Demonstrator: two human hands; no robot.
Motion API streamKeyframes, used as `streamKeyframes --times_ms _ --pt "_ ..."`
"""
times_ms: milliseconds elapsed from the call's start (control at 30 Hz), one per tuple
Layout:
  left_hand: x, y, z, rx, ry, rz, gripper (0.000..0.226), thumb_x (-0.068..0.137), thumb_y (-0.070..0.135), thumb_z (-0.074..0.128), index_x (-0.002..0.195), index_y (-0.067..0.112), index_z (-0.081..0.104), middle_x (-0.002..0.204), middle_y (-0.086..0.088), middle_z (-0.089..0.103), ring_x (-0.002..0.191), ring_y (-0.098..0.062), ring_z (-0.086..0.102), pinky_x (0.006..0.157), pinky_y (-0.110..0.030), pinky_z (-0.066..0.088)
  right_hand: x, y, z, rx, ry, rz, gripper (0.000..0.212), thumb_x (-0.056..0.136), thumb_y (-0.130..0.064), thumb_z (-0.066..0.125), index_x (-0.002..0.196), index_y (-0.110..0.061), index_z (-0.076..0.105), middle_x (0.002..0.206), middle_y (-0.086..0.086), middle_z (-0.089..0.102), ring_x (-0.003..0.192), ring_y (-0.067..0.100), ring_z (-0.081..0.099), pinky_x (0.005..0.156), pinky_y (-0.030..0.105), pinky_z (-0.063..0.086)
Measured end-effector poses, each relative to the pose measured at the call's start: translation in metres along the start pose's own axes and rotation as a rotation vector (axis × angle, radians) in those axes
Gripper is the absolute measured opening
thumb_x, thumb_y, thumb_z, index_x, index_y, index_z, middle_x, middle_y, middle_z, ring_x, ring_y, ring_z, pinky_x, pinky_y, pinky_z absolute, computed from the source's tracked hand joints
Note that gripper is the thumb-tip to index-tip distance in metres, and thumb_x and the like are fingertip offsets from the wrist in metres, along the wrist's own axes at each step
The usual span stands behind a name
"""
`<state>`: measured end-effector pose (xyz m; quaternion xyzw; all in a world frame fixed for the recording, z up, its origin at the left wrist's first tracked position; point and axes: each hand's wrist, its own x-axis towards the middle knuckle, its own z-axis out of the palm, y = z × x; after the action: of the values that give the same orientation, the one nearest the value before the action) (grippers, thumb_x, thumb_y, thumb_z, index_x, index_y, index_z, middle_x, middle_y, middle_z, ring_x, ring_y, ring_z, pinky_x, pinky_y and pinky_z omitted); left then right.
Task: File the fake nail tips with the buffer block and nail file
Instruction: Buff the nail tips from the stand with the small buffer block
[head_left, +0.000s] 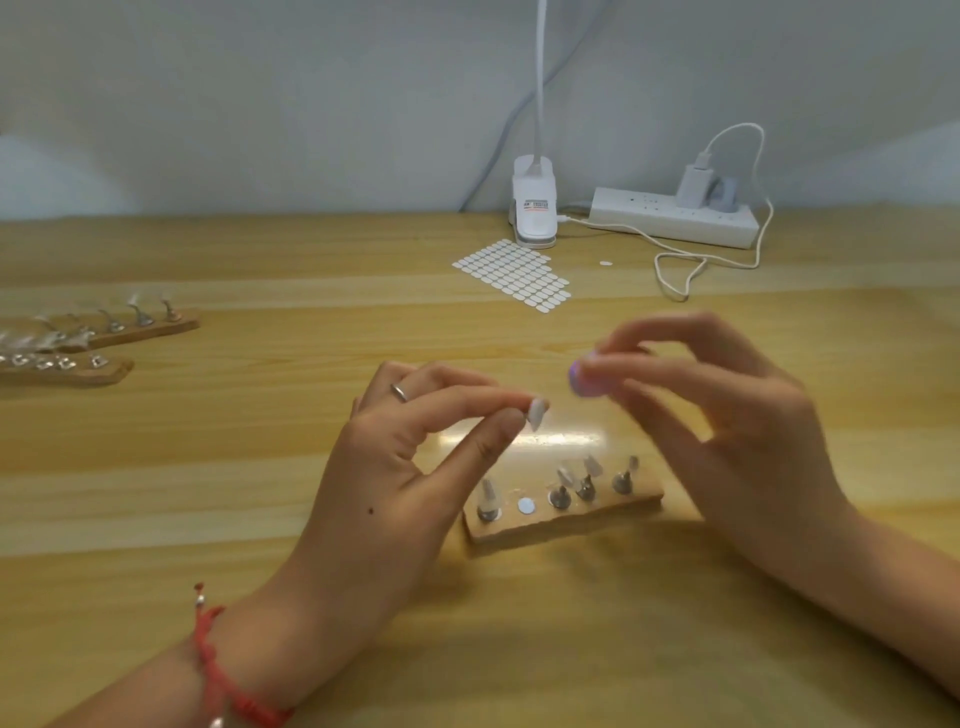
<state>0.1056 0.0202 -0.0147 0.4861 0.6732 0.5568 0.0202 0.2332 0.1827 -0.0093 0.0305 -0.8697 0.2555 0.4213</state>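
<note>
Head view: above the wooden stand (561, 525), the left hand (410, 467) pinches one fake nail tip (536, 413). The right hand (727, 415), beside it, pinches a blurred purple filing tool (584, 382). Four mounted tips (589, 465) sit on the stand, one pad (526, 505) bare. Filing looks under way; finished tips cannot be told.

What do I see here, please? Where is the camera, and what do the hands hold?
No machine: a person works with two bare hands. The camera sits on the person's head, looking down at a table. The left hand pinches a white nail tip. The right hand holds a small purple thing, too blurred to name. Near them a wooden stand carries more tips. Further back lie a sticker sheet, a lamp and a power strip.
</note>
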Motion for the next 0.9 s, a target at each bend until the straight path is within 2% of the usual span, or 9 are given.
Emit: streamKeyframes --times_ms 100,267,400,500,600,667,733,833,900 --pt "0.001 0.002 -0.001 -0.04 0.014 -0.047 0.014 0.079 0.045 0.069 0.093 0.044 0.073 0.095 0.022 0.066 0.106 -0.008 0.055 0.087 -0.01 0.037 0.005 0.005 -0.01 -0.025 0.079 0.044 0.029 0.088 -0.004 0.066 0.114 -0.017 0.063 0.107 0.006 0.063 0.102 0.012 0.063 0.089 0.032 0.053" --pt "0.004 0.002 -0.005 -0.135 0.049 -0.149 0.015 0.071 0.046 0.072 0.085 0.041 0.074 0.095 0.02 0.068 0.098 0.002 0.06 0.079 -0.003 0.036 -0.006 -0.014 0.0 0.059 0.016 -0.051 0.028 0.091 0.002 0.063 0.113 -0.015 0.064 0.108 0.01 0.061 0.104 0.018 0.063 0.09 0.029 0.052" --pt "0.005 0.002 -0.005 -0.251 0.009 -0.227 0.018 0.067 0.047 0.071 0.084 0.043 0.074 0.085 0.019 0.073 0.077 0.002 0.062 0.079 -0.021 0.046 -0.01 -0.02 0.004 -0.034 -0.064 -0.193 0.03 0.091 0.006 0.054 0.114 -0.011 0.064 0.111 0.004 0.06 0.109 0.024 0.058 0.092 0.033 0.048" --pt "0.006 0.003 -0.003 -0.334 -0.006 -0.274 0.02 0.061 0.047 0.072 0.08 0.04 0.076 0.084 0.01 0.075 0.084 -0.018 0.067 0.087 -0.041 0.049 -0.009 -0.017 0.003 -0.089 -0.051 -0.208 0.033 0.091 0.007 0.053 0.114 -0.014 0.064 0.11 0.001 0.061 0.114 0.024 0.057 0.098 0.033 0.045" --pt "0.005 0.006 -0.004 -0.396 -0.048 -0.304 0.027 0.057 0.048 0.073 0.08 0.037 0.078 0.087 0.002 0.076 0.094 -0.032 0.065 0.088 -0.043 0.05 -0.01 -0.017 0.003 -0.152 -0.045 -0.232 0.037 0.086 0.014 0.057 0.11 -0.012 0.068 0.11 0.009 0.063 0.113 0.029 0.06 0.098 0.035 0.047" --pt "0.005 0.007 -0.004 -0.4 -0.082 -0.332 0.027 0.058 0.047 0.078 0.084 0.037 0.078 0.092 -0.012 0.073 0.086 -0.04 0.062 0.083 -0.047 0.049 -0.01 -0.016 0.002 -0.147 -0.045 -0.24 0.037 0.085 0.015 0.057 0.11 -0.01 0.068 0.11 0.01 0.063 0.112 0.03 0.061 0.096 0.037 0.049" --pt "0.005 0.008 -0.005 -0.398 -0.119 -0.348 0.027 0.063 0.046 0.079 0.088 0.037 0.078 0.1 -0.02 0.068 0.084 -0.036 0.057 0.081 -0.046 0.046 -0.01 -0.015 0.002 -0.128 -0.044 -0.234 0.037 0.085 0.016 0.057 0.111 -0.008 0.066 0.109 0.01 0.062 0.111 0.03 0.061 0.095 0.039 0.05" --pt "0.005 0.01 -0.005 -0.429 -0.137 -0.361 0.021 0.069 0.039 0.076 0.089 0.034 0.078 0.096 -0.016 0.071 0.088 -0.05 0.055 0.083 -0.057 0.045 -0.008 -0.013 0.001 -0.146 -0.029 -0.227 0.036 0.083 0.015 0.061 0.112 -0.005 0.064 0.107 0.01 0.062 0.11 0.029 0.063 0.095 0.039 0.052" --pt "0.005 0.011 -0.005 -0.468 -0.146 -0.373 0.021 0.066 0.036 0.079 0.086 0.033 0.078 0.094 -0.015 0.072 0.085 -0.05 0.054 0.081 -0.048 0.042 -0.007 -0.012 0.0 -0.172 -0.035 -0.244 0.035 0.082 0.015 0.062 0.111 -0.005 0.066 0.107 0.01 0.064 0.11 0.028 0.063 0.095 0.037 0.051"
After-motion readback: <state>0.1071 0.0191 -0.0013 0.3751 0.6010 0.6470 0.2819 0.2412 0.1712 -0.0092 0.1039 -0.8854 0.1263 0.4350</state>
